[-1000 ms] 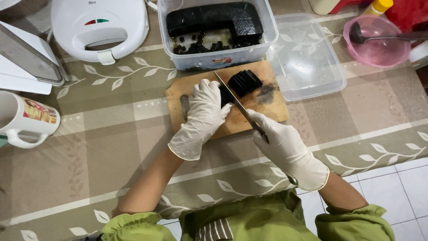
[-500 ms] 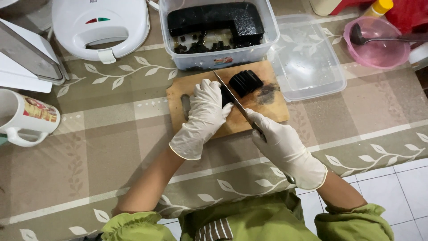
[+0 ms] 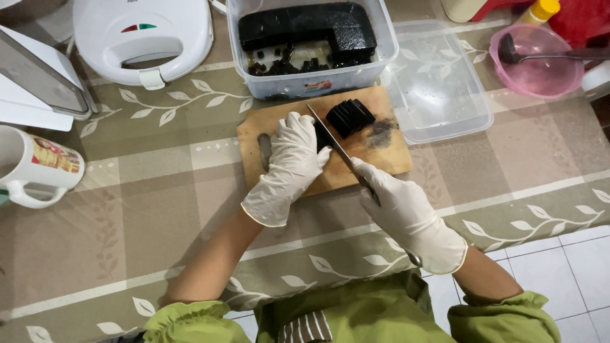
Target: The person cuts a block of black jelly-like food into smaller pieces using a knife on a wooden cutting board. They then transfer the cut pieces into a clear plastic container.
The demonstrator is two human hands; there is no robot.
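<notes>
Covering the worktop [image 3: 159,209] is a beige cloth with a leaf pattern, and white floor tiles show at the lower right. At the far left stands a white mug [image 3: 35,166] with a printed picture, and above it lies a white sandwich maker [image 3: 143,35]. Near the middle, a wooden cutting board [image 3: 387,155] lies just below a clear plastic tub [image 3: 314,44] that holds a large block of black jelly and small cut cubes. The left hand [image 3: 286,168], in a white glove, rests on the board with its fingers [image 3: 298,127] pressed together over a dark piece that it mostly hides. A knife [image 3: 337,146] runs diagonally beside those fingers, its blade close to a stack of black jelly slices [image 3: 351,116] lying on the board. The gloved right hand [image 3: 406,216] has its fingers wrapped tightly around the knife handle. Right of the board sits an upturned clear lid [image 3: 438,82], and beyond it a pink bowl [image 3: 540,70] with a ladle [image 3: 515,52].
</notes>
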